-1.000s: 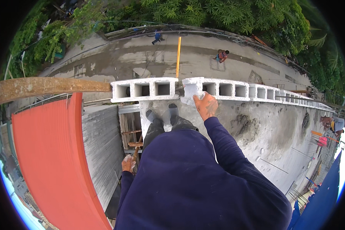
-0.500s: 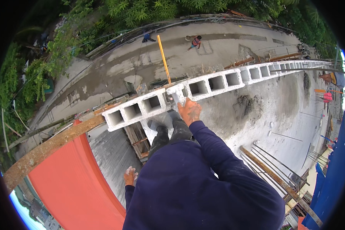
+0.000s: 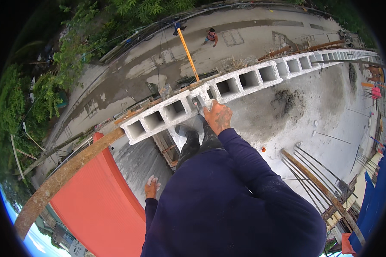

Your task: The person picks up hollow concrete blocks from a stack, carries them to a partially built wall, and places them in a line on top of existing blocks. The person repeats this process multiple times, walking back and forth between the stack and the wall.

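Note:
My right hand (image 3: pixel 218 116) is closed on the near end of a short, broken-looking piece of hollow concrete block (image 3: pixel 201 92). This piece sits in the row between a hollow block (image 3: pixel 164 115) on its left and a longer run of blocks (image 3: pixel 239 84) on its right. Where the fingertips press is partly hidden by the hand itself. Low at my left side hangs my left hand (image 3: pixel 152 187), dusted white, its fingers loosely bent and apart, holding nothing I can see. My boots (image 3: pixel 187 129) stand close behind the block row.
Beyond the wall a drop leads to a street with a person (image 3: pixel 211 37). A yellow pole (image 3: pixel 187 53) rises by the gap. Left are a rusty beam (image 3: pixel 68 173) and a red sheet (image 3: pixel 98 188). Rebar (image 3: pixel 309 171) sticks up right of me; another person (image 3: pixel 375 73) is at far right.
The view has shifted, so the wall appears lower and to the right. My right hand stays on the block piece. The person on the street has moved slightly left relative to the ground.

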Motion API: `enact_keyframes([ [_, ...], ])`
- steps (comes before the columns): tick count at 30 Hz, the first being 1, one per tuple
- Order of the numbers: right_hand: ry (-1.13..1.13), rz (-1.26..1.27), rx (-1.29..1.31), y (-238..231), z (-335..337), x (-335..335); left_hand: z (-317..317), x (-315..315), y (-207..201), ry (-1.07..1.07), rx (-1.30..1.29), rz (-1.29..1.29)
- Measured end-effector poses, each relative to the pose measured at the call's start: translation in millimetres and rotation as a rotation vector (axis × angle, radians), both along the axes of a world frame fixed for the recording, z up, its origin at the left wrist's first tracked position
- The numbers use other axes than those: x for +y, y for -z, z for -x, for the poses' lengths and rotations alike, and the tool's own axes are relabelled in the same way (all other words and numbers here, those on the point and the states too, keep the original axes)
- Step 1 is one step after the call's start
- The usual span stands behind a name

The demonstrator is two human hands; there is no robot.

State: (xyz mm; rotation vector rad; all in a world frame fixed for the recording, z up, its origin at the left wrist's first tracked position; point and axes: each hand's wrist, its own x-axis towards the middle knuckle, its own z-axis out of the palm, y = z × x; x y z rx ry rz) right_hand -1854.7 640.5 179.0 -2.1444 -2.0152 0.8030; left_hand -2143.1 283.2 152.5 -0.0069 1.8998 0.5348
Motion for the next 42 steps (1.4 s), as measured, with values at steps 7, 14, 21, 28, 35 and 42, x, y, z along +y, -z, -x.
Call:
enact_keyframes([
  [7,0.007,0.021,-0.058,-24,-8,8,-9,12,11,0.037,0.015,-0.009],
  [14,0.334,0.302,0.317,-84,-86,-8,-48,100,-25,0.278,0.011,-0.314],
  [21,1.040,0.198,1.101,-137,-130,-110,-163,246,-65,0.176,-0.911,-0.554],
  [28,0.949,-0.281,0.836,-162,-139,-213,-289,252,-97,-0.016,-1.186,-0.411],
  [35,0.875,-0.280,1.302,-149,-246,-278,-390,263,-89,0.380,-1.258,-0.470],
  [42,0.972,0.115,2.003,-111,-398,-260,-552,276,-82,0.855,-1.165,-0.525],
])
